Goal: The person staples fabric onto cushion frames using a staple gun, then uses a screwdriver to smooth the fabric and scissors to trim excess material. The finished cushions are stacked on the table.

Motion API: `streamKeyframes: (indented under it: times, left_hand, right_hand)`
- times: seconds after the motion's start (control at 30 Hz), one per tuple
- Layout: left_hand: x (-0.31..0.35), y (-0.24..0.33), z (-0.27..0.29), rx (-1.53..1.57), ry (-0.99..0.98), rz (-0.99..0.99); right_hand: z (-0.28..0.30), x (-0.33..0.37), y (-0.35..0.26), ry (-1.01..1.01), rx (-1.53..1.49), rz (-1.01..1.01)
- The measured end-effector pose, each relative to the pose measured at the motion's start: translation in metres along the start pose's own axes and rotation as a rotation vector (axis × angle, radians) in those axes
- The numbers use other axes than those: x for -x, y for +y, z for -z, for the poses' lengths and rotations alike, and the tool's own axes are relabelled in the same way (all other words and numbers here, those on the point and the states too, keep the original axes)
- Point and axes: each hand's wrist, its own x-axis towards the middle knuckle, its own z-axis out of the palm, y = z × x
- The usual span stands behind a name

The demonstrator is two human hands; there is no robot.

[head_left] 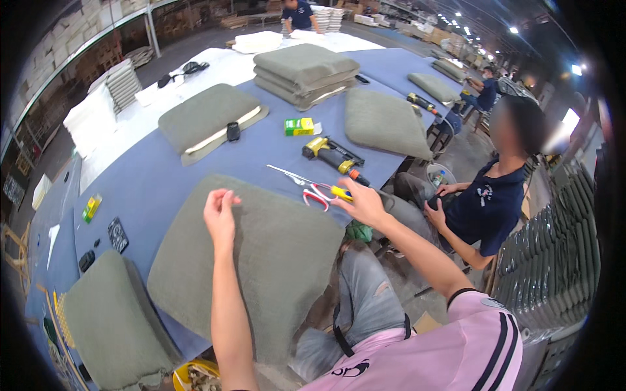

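Observation:
A large grey-green fabric-covered cushion (261, 260) lies before me at the table's near edge, overhanging toward my lap. My left hand (220, 212) is above its far left part, fingers curled together; whether anything is in them is hidden. Beyond the cushion's right corner, my right hand (362, 203) has its thumb and fingers around the yellow handle of a screwdriver (341, 193), whose thin shaft points left over the table. Scissors (317, 197) with red and white handles lie beside that handle. A yellow and black staple gun (334, 158) rests just behind them.
The blue-covered table (143, 189) carries more covered cushions (117, 319), including a stack (303, 72) at the back. A green and yellow box (300, 127) and a phone (118, 234) lie on it. A co-worker (489, 195) sits close on my right.

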Motion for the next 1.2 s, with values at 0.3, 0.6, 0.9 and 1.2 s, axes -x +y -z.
streamKeyframes:
  times: [0.3, 0.6, 0.9, 1.2]
  left_hand:
    - [0.013, 0.006, -0.019, -0.119, -0.131, 0.051]
    - [0.018, 0.048, 0.015, -0.589, -0.016, -0.317]
    - [0.205, 0.157, 0.093, -1.006, 0.515, -0.327]
    - [0.316, 0.105, 0.044, -0.861, 0.552, 0.105]
  right_hand:
    - [-0.074, -0.005, 0.054, 0.253, 0.017, -0.06]
    - [-0.089, -0.011, 0.053, 0.312, -0.118, -0.098]
    - [-0.084, -0.002, 0.073, 0.409, -0.164, -0.099]
    - [-0.083, -0.003, 0.065, 0.438, -0.191, -0.08]
